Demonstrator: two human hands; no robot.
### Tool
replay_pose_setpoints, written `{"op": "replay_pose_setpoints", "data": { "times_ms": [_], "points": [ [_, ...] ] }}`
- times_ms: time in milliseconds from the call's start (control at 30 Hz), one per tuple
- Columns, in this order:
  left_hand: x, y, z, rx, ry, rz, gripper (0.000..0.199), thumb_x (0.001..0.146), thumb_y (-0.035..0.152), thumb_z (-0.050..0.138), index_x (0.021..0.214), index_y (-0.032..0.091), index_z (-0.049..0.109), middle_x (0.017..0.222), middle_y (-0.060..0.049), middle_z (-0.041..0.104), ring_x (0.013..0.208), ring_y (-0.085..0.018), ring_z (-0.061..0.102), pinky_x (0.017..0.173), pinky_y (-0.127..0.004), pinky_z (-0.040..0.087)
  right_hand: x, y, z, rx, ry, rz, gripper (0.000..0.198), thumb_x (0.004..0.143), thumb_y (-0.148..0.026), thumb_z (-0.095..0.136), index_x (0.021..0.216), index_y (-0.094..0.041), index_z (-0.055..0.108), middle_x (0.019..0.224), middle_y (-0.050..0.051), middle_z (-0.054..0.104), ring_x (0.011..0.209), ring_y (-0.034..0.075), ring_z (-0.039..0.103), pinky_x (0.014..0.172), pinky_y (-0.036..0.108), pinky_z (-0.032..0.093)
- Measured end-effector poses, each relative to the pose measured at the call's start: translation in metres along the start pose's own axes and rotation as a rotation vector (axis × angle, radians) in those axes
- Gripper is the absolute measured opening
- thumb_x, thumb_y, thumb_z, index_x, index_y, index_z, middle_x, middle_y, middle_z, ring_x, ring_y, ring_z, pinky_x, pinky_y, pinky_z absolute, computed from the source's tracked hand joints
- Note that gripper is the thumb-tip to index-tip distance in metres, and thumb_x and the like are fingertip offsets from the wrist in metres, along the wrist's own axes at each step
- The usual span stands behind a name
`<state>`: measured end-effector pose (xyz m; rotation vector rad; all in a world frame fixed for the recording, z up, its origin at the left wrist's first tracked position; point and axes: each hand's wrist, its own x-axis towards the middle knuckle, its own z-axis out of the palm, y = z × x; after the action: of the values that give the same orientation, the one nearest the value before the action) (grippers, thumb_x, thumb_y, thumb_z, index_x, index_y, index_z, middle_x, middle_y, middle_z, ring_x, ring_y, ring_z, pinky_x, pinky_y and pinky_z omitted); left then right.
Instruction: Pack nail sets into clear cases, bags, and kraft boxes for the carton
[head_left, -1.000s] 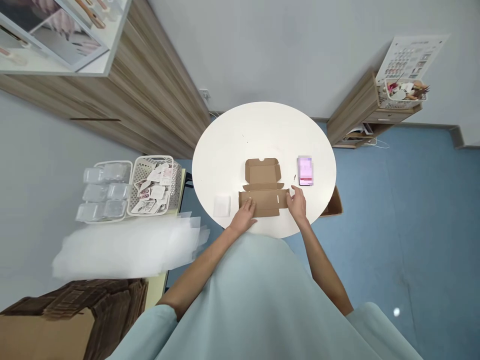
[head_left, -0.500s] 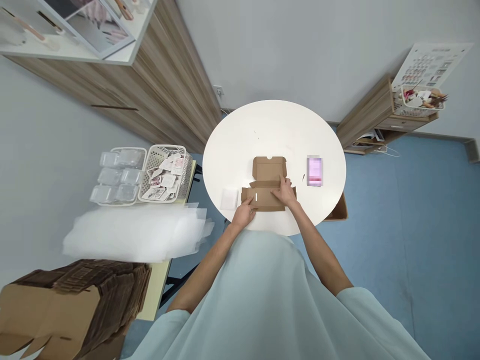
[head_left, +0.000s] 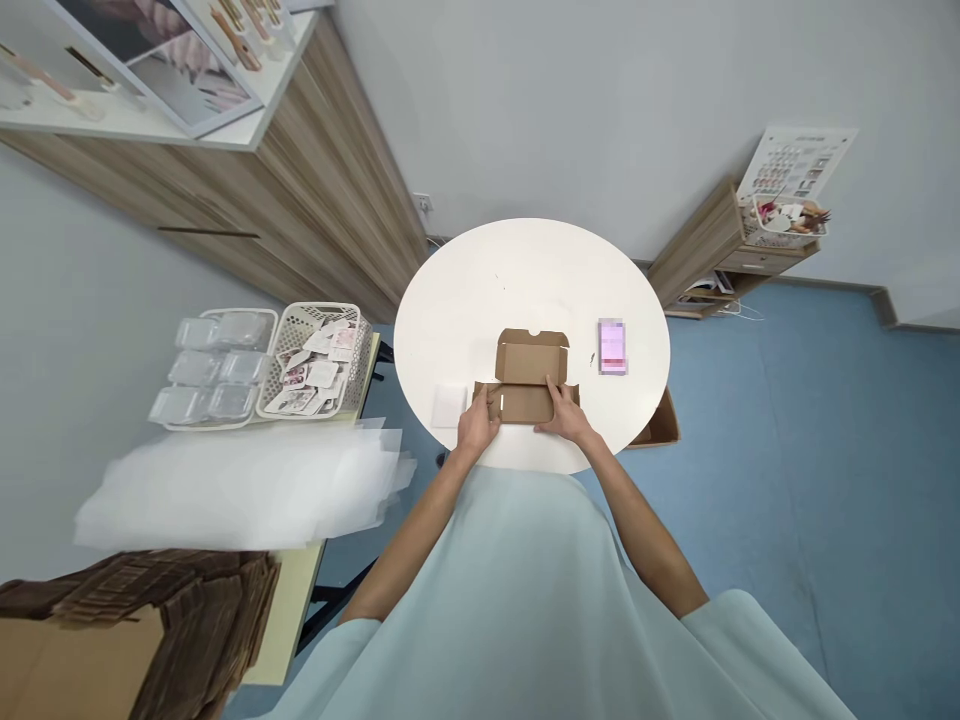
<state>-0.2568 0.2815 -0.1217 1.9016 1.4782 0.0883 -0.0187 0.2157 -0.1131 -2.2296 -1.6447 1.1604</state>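
Observation:
A brown cardboard mailer box (head_left: 531, 362), partly folded, lies on the white round table (head_left: 525, 270) in front of me. Its lid with side flaps stretches away from me, and its body is nearest my shirt. My left hand (head_left: 477, 426) grips the left end of the body, fingers over the left flap. At the right end, my right hand (head_left: 568, 414) holds the side, with its thumb low at the front edge and fingers by the fold. Close to my left hand lies a small white packet (head_left: 448, 405), flat on the table.
A phone (head_left: 613, 347), its screen blurred, lies at the table's right. On a side table to my left are clear plastic boxes (head_left: 198, 367), a basket of cards (head_left: 319, 370), white translucent sheets (head_left: 240, 485) and stacked flat cardboard (head_left: 195, 610). An open carton (head_left: 663, 424) stands below right.
My left hand has moved up onto the box's left end. My right hand has shifted to its right end and front edge. The side walls look more raised, and the view has tilted.

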Motion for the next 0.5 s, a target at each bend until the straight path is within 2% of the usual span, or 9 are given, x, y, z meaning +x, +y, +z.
{"op": "replay_pose_setpoints", "data": {
  "times_ms": [200,367,433,500],
  "points": [
    [0.007,0.01,-0.008,0.242,-0.064,0.019,0.054,0.099,0.025,0.057,0.153,0.025,0.054,0.133,-0.015,0.066,0.11,-0.032,0.073,0.094,-0.041,0.057,0.0,-0.009,-0.004,-0.013,0.007,0.025,0.134,0.073,-0.038,0.094,0.173,-0.037,0.005,0.17,0.02,0.026,0.137,0.04,0.06,0.101,0.047,0.056],
    [0.001,0.006,-0.014,0.172,-0.099,0.09,0.053,0.1,0.018,0.052,0.153,0.024,0.053,0.136,-0.014,0.065,0.114,-0.031,0.071,0.097,-0.041,0.057,0.0,-0.008,-0.004,-0.016,0.016,0.022,0.131,0.075,-0.039,0.093,0.173,-0.037,0.006,0.17,0.019,0.026,0.137,0.039,0.06,0.101,0.046,0.056],
    [-0.002,0.002,-0.015,0.115,-0.074,0.108,0.054,0.099,0.017,0.053,0.153,0.024,0.052,0.136,-0.013,0.065,0.118,-0.03,0.07,0.1,-0.04,0.056,0.001,-0.006,-0.002,-0.018,0.02,0.018,0.13,0.075,-0.039,0.093,0.173,-0.037,0.007,0.17,0.019,0.027,0.136,0.039,0.061,0.101,0.046,0.056],
    [-0.005,-0.001,-0.017,0.08,0.003,0.074,0.054,0.099,0.018,0.055,0.153,0.023,0.051,0.138,-0.014,0.063,0.117,-0.029,0.07,0.1,-0.04,0.056,0.002,-0.005,-0.001,-0.023,0.022,0.02,0.129,0.075,-0.04,0.092,0.173,-0.037,0.007,0.17,0.019,0.027,0.135,0.039,0.061,0.1,0.046,0.056]
  ]
}}
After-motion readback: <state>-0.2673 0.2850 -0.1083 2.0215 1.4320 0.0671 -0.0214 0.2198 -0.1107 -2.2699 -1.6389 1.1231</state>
